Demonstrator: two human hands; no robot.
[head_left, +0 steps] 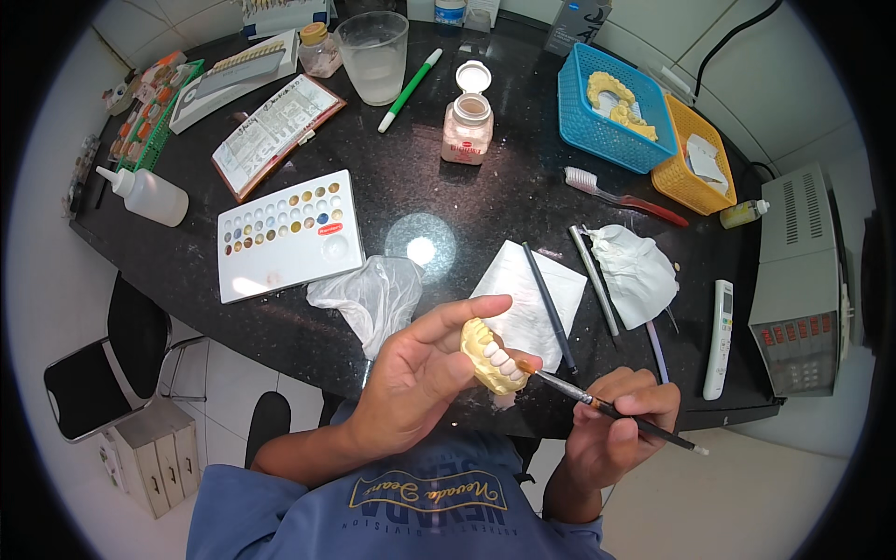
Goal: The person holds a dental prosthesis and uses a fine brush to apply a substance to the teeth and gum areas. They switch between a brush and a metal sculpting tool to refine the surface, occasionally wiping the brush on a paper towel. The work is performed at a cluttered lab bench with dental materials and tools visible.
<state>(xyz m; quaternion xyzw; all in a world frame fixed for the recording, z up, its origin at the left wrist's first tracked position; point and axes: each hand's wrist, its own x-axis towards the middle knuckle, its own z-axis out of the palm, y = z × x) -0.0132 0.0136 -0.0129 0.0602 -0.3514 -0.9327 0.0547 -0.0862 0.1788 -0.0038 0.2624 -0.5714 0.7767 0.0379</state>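
My left hand (411, 373) grips a yellow plaster dental model (480, 360) by its edges, above the front of the black table. A row of white teeth (503, 359) runs along one side of the model. In my right hand (621, 420) is a paintbrush (607, 408) with a dark handle and a metal collar, held in a pinch. Its brown bristles touch or nearly touch the end of the white teeth; the exact contact is too small to tell. Below lies a folded white tissue (509, 291) with a dark thin tool (551, 308) across it.
A white palette (289, 238) with coloured wells lies at left, beside a crumpled plastic bag (371, 297). An open powder jar (467, 131) and a cloudy plastic cup (373, 58) stand farther back. To the right are a blue basket (607, 140), a toothbrush (625, 198) and a furnace-like box (805, 280).
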